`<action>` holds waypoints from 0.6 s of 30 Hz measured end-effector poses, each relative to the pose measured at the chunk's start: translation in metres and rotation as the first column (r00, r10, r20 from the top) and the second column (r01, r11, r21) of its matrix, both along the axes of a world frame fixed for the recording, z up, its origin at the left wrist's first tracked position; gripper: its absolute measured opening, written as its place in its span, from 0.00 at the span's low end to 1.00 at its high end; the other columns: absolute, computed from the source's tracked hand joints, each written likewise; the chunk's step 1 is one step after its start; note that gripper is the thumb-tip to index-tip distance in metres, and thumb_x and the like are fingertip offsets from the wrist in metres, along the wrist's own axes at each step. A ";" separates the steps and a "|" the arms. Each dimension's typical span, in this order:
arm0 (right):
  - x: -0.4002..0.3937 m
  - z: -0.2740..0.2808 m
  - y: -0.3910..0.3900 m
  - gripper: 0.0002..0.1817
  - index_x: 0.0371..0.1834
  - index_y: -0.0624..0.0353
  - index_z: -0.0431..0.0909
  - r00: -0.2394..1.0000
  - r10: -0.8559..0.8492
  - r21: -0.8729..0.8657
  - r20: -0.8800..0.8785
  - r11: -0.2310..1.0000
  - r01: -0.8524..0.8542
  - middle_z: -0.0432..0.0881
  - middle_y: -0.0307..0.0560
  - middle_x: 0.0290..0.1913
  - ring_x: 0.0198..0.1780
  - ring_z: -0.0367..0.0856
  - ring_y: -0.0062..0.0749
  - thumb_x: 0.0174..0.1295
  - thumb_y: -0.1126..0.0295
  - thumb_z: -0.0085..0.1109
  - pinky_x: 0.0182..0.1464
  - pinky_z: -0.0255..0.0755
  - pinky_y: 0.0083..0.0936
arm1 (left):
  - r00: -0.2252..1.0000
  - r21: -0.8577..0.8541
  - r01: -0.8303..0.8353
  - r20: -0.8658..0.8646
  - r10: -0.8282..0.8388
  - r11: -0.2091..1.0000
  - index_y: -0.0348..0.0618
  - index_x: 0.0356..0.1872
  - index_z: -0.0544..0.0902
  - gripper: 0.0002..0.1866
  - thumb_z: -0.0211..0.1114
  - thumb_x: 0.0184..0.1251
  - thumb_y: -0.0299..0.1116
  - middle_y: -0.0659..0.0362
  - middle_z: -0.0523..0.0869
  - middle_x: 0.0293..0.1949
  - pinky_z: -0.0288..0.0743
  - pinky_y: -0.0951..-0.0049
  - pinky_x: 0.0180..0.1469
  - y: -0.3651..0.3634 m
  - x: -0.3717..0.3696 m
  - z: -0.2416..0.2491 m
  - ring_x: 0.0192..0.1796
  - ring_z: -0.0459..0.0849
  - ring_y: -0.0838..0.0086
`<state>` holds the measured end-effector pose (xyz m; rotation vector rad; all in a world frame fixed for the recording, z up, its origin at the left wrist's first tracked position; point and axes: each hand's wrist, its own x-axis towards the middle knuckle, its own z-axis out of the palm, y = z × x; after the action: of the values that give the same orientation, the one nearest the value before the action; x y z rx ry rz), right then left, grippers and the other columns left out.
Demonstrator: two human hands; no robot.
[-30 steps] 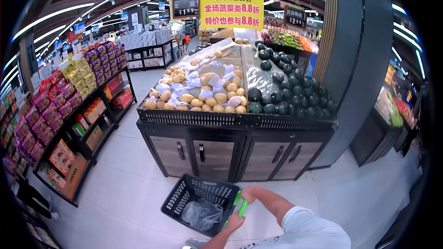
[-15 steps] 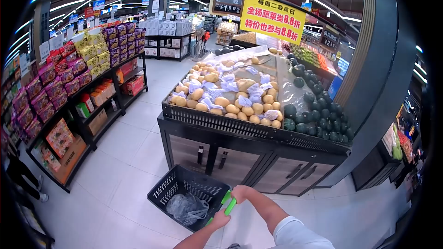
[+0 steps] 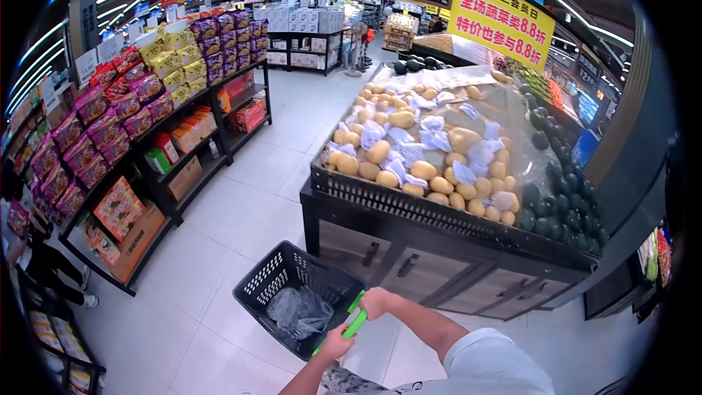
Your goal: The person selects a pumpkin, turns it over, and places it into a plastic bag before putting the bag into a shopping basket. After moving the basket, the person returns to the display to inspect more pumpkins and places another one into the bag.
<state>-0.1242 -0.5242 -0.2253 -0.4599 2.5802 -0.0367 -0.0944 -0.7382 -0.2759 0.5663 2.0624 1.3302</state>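
My left hand (image 3: 336,342) is closed around the lower end of a green handle (image 3: 355,323). Higher up, my right hand (image 3: 376,302) grips the same handle near its joint with a black shopping basket (image 3: 257,294). Inside the basket lies a crumpled clear plastic bag (image 3: 298,313). The basket is low in front of me, just short of a produce stand (image 3: 431,267) with cupboard doors. On the stand are potatoes (image 3: 378,151), several in white foam nets, and dark green squashes (image 3: 556,205) to their right.
Black shelves (image 3: 172,194) along the left carry purple, red and yellow snack packs (image 3: 106,128). A person in dark trousers (image 3: 55,271) stands at the far left. Pale floor tiles (image 3: 219,234) run between shelves and stand. A grey pillar (image 3: 647,168) rises on the right.
The potato stand has shifted right and nearer in view, and more of the left shelves shows. My hands keep hold of the basket handle.
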 end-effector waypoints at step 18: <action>-0.275 -0.003 -0.116 0.33 0.35 0.61 0.84 0.893 0.078 -0.236 0.443 0.971 0.032 0.84 0.55 0.38 0.42 0.82 0.45 0.40 0.40 0.60 0.45 0.74 0.38 | 0.924 -0.276 -0.075 -0.380 -0.037 0.958 0.52 0.47 0.80 0.30 0.73 0.34 0.44 0.60 0.76 0.57 0.56 0.49 0.65 -0.140 -0.283 0.003 0.61 0.72 0.64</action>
<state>-0.3992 -0.6405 -0.2282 -0.5016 2.1171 -0.4031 -0.3771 -0.8780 -0.2728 0.7192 2.5276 0.9562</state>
